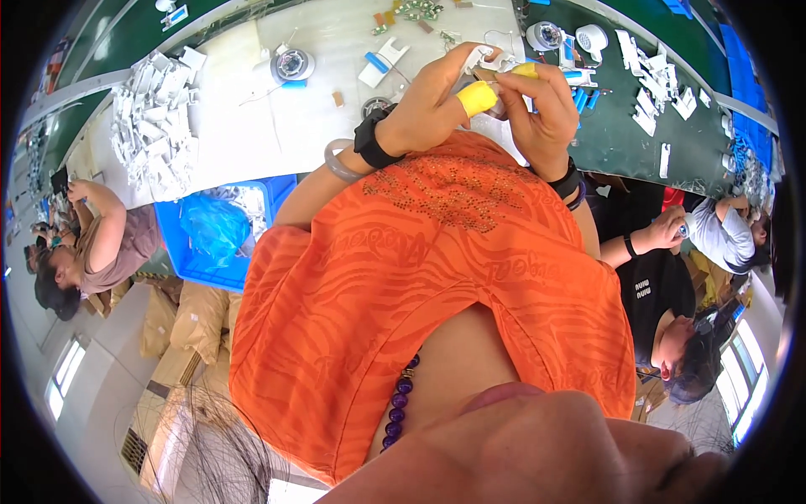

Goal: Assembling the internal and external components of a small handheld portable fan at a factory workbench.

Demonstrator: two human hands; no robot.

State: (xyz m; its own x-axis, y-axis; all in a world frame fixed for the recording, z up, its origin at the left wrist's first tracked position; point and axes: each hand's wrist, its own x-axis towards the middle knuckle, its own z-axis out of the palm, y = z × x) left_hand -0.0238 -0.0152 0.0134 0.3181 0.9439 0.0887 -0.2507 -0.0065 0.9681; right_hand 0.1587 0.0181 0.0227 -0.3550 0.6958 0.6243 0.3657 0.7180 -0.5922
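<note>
My left hand [432, 99] is closed round a small white plastic part [485, 57] at the near edge of the table, its thumb in a yellow finger cover [477, 98]. From the other side my right hand [541, 109] pinches at the same part, with another yellow cover [525, 70] on one finger. What lies between the fingertips is partly hidden. Just left of my hands lies a white plate with a blue cylindrical cell [375, 62]. Close under my left hand is a round dark-rimmed piece [375, 106], partly covered.
White plastic parts [155, 126] are heaped at left; more [651, 84] lie at right. Round fan-like units [292, 65] and small green circuit boards [418, 10] sit farther back. A blue bin [189, 262] stands below the table edge. People [663, 277] work on both sides.
</note>
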